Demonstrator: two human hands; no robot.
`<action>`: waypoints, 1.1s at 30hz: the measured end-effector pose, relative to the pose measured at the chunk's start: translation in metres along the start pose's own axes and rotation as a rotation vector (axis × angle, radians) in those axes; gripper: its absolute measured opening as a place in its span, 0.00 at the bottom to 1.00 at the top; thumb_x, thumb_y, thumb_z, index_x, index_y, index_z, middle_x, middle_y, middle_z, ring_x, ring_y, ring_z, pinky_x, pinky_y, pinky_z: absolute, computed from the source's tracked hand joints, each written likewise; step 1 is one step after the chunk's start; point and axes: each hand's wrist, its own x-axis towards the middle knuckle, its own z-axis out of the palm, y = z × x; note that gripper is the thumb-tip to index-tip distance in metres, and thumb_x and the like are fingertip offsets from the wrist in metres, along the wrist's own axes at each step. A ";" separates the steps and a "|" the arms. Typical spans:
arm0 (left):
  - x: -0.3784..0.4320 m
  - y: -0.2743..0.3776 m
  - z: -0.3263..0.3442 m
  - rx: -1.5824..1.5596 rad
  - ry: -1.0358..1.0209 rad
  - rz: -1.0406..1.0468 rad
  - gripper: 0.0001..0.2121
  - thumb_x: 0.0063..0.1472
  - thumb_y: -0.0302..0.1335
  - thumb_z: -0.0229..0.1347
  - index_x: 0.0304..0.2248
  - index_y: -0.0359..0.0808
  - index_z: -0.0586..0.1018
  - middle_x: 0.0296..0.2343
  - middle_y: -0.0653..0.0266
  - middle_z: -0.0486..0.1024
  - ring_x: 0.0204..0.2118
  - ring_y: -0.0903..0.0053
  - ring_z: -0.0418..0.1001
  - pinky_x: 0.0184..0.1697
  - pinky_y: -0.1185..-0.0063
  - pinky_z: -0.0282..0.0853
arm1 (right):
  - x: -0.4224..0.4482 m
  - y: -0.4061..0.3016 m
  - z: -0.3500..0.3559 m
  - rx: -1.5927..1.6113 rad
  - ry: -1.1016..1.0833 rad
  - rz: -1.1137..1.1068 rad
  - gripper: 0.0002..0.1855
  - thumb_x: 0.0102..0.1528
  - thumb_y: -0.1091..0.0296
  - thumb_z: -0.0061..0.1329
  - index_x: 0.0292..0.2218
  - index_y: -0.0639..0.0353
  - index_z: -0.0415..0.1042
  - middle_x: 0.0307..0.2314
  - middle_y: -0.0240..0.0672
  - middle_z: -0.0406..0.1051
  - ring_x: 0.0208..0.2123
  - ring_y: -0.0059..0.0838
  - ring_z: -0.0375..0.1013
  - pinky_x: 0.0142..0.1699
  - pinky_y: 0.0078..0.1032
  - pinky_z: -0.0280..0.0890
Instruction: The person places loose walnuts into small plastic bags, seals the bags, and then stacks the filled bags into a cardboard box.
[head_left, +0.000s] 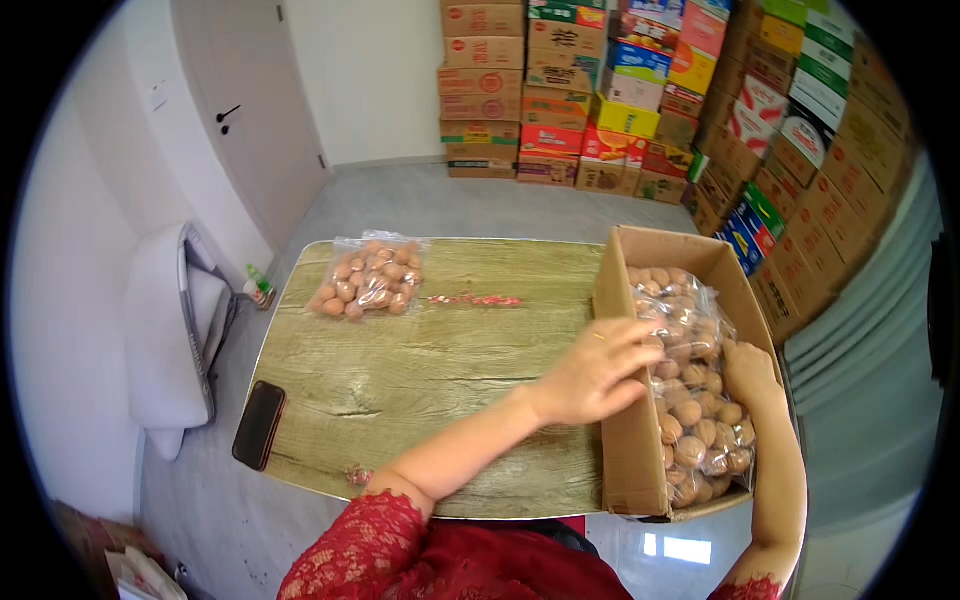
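An open cardboard box (626, 450) stands at the right end of the table and holds clear plastic bags of walnuts. My left hand (604, 367) reaches over the box's left wall, fingers spread and slightly blurred above a bag of walnuts (679, 311) in the far part. Inside the right wall, my right hand (751, 373) is curled against the bags' edge. Its fingertips are hidden, so whether it grips the plastic is unclear. Nearer to me in the box lies another bag of walnuts (701, 450). A separate filled bag of walnuts (371, 277) lies at the table's far left.
On the wood-patterned table (420, 367) are a smartphone (259, 425) at the left edge and a strip of red bits (476, 300) farther back. Stacked cartons (559, 112) line the back and right walls. A grey folded item (176, 337) leans at the left, near a door (247, 112).
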 end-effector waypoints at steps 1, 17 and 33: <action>-0.012 -0.009 -0.020 0.071 0.036 -0.027 0.17 0.56 0.31 0.53 0.45 0.38 0.72 0.53 0.57 0.64 0.55 0.62 0.62 0.60 0.67 0.52 | -0.001 -0.004 -0.003 -0.029 0.011 -0.019 0.09 0.54 0.73 0.40 0.37 0.61 0.69 0.29 0.47 0.73 0.33 0.45 0.75 0.37 0.40 0.69; -0.136 -0.163 -0.187 1.091 -0.106 -1.421 0.44 0.52 0.58 0.50 0.60 0.35 0.57 0.61 0.42 0.40 0.65 0.53 0.33 0.66 0.64 0.31 | 0.000 -0.008 0.000 -0.115 0.030 -0.065 0.10 0.52 0.73 0.41 0.37 0.62 0.69 0.31 0.45 0.72 0.33 0.41 0.75 0.35 0.34 0.71; -0.140 -0.196 -0.181 0.906 0.110 -1.165 0.22 0.50 0.36 0.61 0.41 0.33 0.69 0.33 0.48 0.77 0.38 0.58 0.75 0.44 0.65 0.67 | -0.002 -0.013 -0.003 -0.108 0.113 -0.058 0.09 0.51 0.72 0.43 0.35 0.60 0.71 0.30 0.42 0.72 0.34 0.38 0.75 0.36 0.33 0.70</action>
